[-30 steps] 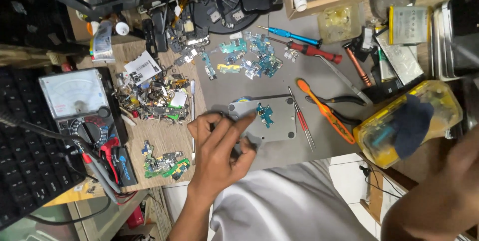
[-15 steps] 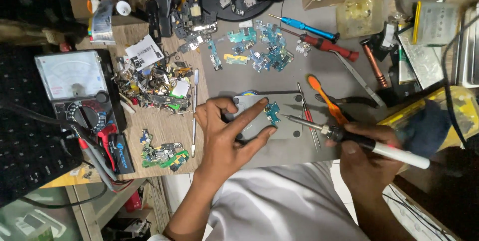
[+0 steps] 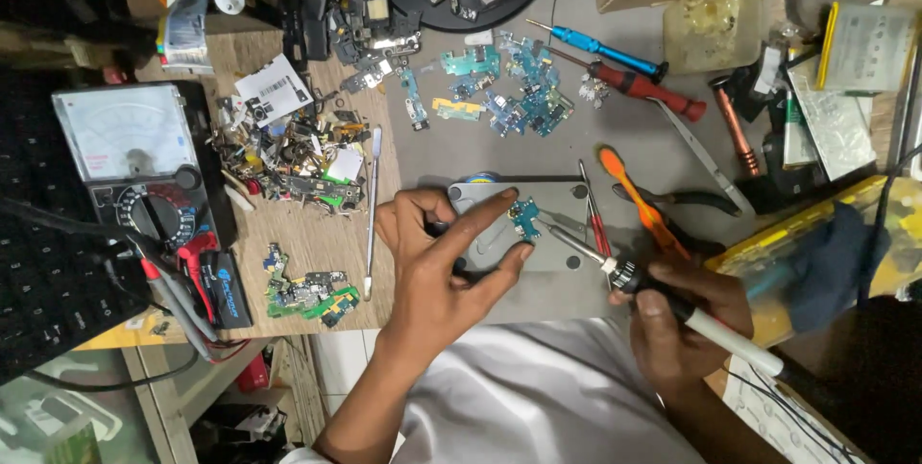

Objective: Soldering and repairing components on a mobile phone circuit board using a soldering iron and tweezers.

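Starting at the far left, I've got an analog multimeter (image 3: pixel 130 152) lying flat on the counter (image 3: pixel 317 243), red probe (image 3: pixel 168 296) slanting below it. Next, a heap of small phone parts and scrap (image 3: pixel 288 152), and under that a cluster of green circuit boards (image 3: pixel 307 293). A thin metal spudger (image 3: pixel 372 209) lies upright in the view, just beside my left hand (image 3: pixel 442 257).

That left hand is spread over a grey metal work plate (image 3: pixel 557 205); forefinger and thumb reach toward a small teal circuit board (image 3: pixel 525 218) sitting on the plate, fingertips just beside it. I can't tell whether they actually touch it, so call that grip released, holding nothing.

Moving right: my right hand (image 3: pixel 687 315) is clenched round a soldering iron (image 3: pixel 663 296), its tip angled up-left and meeting the teal board's right edge. Above the plate, more teal boards (image 3: pixel 519 99) lie scattered. Further right, an orange-handled tool (image 3: pixel 639 200), a blue screwdriver (image 3: pixel 600 46), a red screwdriver (image 3: pixel 643 89), then a yellow plastic box (image 3: pixel 816 253) with a dark cloth on it.
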